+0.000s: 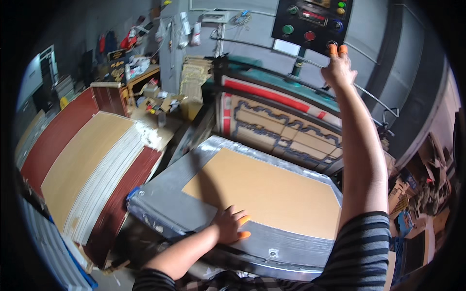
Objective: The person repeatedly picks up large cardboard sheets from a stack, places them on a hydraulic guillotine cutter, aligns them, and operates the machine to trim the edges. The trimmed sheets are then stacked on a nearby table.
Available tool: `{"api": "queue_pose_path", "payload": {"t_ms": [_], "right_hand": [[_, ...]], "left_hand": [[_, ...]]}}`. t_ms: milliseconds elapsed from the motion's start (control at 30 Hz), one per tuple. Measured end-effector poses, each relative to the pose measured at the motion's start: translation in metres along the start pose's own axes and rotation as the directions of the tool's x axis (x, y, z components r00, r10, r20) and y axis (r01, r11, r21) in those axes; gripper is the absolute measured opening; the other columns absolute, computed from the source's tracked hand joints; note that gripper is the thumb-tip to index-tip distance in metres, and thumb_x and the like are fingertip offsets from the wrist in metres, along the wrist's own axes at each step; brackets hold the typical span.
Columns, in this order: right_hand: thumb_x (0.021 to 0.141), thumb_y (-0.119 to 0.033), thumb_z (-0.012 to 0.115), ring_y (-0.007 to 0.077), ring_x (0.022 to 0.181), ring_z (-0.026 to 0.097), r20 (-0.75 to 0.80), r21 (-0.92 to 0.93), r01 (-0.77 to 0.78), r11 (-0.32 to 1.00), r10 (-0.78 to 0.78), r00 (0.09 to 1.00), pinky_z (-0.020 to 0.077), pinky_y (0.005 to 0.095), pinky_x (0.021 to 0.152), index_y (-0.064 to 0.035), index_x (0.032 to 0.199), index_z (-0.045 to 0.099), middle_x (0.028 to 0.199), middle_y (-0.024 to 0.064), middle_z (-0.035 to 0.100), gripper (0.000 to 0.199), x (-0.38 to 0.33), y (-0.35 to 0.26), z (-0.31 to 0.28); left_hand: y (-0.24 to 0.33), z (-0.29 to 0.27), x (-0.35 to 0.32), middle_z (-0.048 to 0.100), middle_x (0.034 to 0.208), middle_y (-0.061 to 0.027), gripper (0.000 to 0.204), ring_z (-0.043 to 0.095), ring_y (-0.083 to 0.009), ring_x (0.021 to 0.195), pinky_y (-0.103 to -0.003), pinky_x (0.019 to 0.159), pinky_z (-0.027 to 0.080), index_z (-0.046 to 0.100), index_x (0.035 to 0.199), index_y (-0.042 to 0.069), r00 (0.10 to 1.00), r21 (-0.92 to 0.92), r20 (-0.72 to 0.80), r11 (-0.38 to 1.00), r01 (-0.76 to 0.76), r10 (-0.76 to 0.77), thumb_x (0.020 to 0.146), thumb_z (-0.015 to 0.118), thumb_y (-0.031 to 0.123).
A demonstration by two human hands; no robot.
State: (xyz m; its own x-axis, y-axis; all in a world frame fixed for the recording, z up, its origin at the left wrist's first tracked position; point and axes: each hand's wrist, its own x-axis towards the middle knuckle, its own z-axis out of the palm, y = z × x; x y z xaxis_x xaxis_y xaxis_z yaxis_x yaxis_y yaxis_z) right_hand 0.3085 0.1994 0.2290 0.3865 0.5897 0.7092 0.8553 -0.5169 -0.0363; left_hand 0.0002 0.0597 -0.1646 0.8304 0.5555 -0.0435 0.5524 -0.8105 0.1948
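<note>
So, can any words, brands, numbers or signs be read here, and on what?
None clearly:
Red display on the control panel: glowing marks, too blurred to read.
White plate under the control panel: nothing legible.
Black board with gold marks, by the table at left: too small to read.

L hand [228,226]: I've got it low, fingers spread, at tan sheet's [272,189] near edge, over gray metal bed [162,199]
R hand [340,70]: up at ctrl panel [297,17], 2 orange-tipped fingers [333,50] out by lower-R btn [332,43]; contact unclear to me
Behind bed: upright tan board [264,137] w/ dk lines
Far L: stacked sheets [87,165]
</note>
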Motion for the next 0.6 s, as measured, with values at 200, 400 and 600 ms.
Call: {"api": "queue_pose_path", "payload": {"t_ms": [200, 400, 600], "right_hand": [[0.084, -0.022, 0.063, 0.0378, 0.112, 0.06, -0.358, 0.163, 0.359, 0.919, -0.284, 0.89, 0.0503, 0.0477, 0.09, -0.02, 0.145, 0.04, 0.148, 0.0159, 0.038, 0.065, -0.017, 0.027, -0.03], [0.087, -0.016, 0.064, 0.0401, 0.123, 0.05, -0.454, 0.31, 0.695, 0.649, -0.541, 0.708, 0.0421, 0.0532, 0.103, -0.0038, 0.137, 0.046, 0.135, 0.0254, 0.048, 0.054, -0.196, 0.074, -0.092], [0.081, -0.013, 0.069, 0.0444, 0.117, 0.055, -0.127, 0.313, 0.506, 0.804, -0.492, 0.861, 0.0356, 0.0557, 0.106, 0.0007, 0.123, 0.056, 0.122, 0.0268, 0.056, 0.046, -0.334, 0.173, -0.191]], "left_hand": [[0.01, -0.024, 0.0, 0.026, 0.156, 0.0013, 0.073, 0.017, -0.0343, 0.145, -0.06, 0.113, 0.013, 0.037, 0.147, 0.017, 0.97, 0.02, 0.222, 0.995, 0.1, -0.102, 0.091, 0.037, 0.064], [-0.015, -0.051, 0.064, 0.028, 0.156, -0.0053, 0.068, 0.023, -0.0315, 0.143, -0.052, 0.116, 0.014, 0.038, 0.146, 0.018, 0.956, -0.002, 0.281, 0.996, 0.086, -0.082, 0.093, 0.043, 0.059], [-0.029, -0.172, 0.199, 0.041, 0.148, -0.0109, 0.055, 0.032, -0.0338, 0.139, -0.045, 0.111, 0.027, 0.052, 0.136, 0.018, 0.991, -0.018, 0.084, 0.994, 0.104, -0.102, 0.09, 0.059, 0.047]]}}
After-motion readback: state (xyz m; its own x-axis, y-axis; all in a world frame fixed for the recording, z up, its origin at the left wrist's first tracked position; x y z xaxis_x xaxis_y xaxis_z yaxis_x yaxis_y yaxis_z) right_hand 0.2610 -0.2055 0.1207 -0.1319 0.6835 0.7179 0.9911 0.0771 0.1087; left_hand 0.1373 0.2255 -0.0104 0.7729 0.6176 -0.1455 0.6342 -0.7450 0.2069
